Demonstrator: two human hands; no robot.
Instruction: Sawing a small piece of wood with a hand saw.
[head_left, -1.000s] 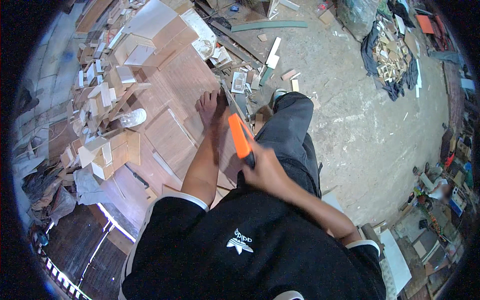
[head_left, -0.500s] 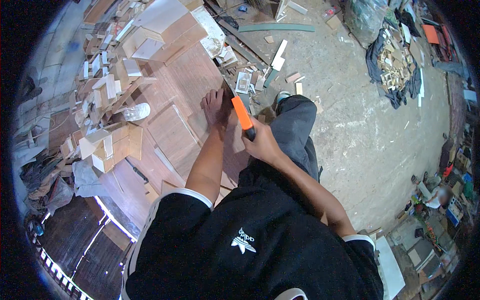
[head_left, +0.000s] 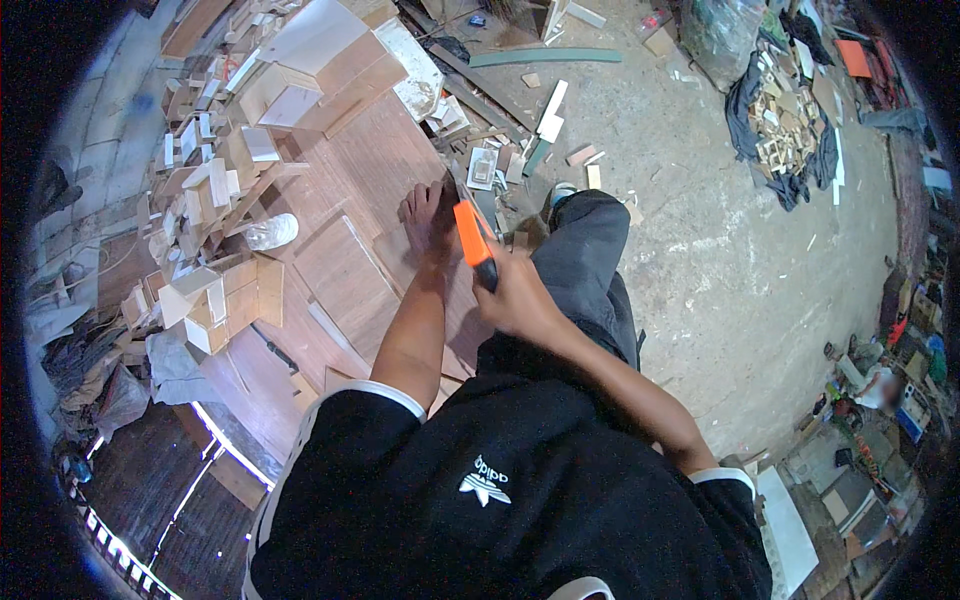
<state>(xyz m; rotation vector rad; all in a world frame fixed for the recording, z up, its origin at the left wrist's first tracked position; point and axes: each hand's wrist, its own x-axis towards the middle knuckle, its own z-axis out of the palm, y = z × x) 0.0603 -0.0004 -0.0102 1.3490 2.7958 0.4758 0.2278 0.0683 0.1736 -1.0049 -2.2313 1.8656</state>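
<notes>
My right hand [head_left: 517, 295] is closed round the orange and black handle of a handsaw [head_left: 473, 235]. Its thin blade points away from me, past the fingers of my left hand [head_left: 430, 218], and is only partly visible. That left hand lies with spread fingers on a flat brown wooden board [head_left: 382, 150], near the board's right edge. Where the blade meets the wood is hard to make out. My right leg, in dark trousers, is bent just right of the saw.
Small wooden boxes [head_left: 235, 290] and offcuts crowd the left side, with a clear plastic cup [head_left: 271, 231] beside them. A black-handled tool [head_left: 281, 355] lies on the lower boards. Wood scraps and a green strip [head_left: 545, 57] lie on the concrete floor; a cloth heaped with offcuts [head_left: 790, 120] is far right.
My right hand has drawn the saw slightly back toward me and to the left. The left hand stays nearly in place on the board.
</notes>
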